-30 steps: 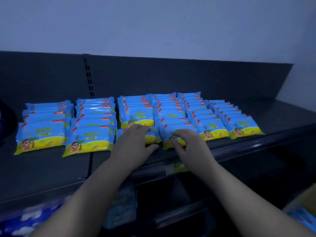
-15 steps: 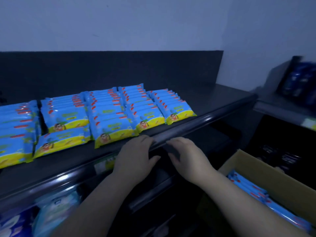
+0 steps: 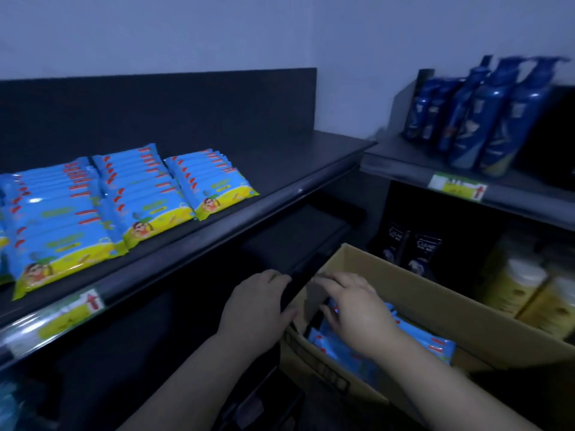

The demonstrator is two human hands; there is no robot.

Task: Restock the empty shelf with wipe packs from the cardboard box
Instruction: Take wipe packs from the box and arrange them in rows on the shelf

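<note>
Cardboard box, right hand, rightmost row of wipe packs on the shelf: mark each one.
cardboard box (image 3: pixel 435 303): head view, inner face of its far wall.
right hand (image 3: pixel 357 315): head view, back of the hand.
rightmost row of wipe packs (image 3: pixel 214 194): head view, front pack's printed face.

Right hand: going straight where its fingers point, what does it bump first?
Probably the blue wipe packs in the cardboard box, just beneath the fingertips of the right hand; depth is unclear, so the box's end wall might come first.

I see bare shelf (image 3: pixel 292 163) to the right of the wipe packs (image 3: pixel 211 185). The cardboard box (image 3: pixel 435 297) is open on top. A dark lower ledge (image 3: pixel 298 241) sticks out just beside its left corner.
</note>
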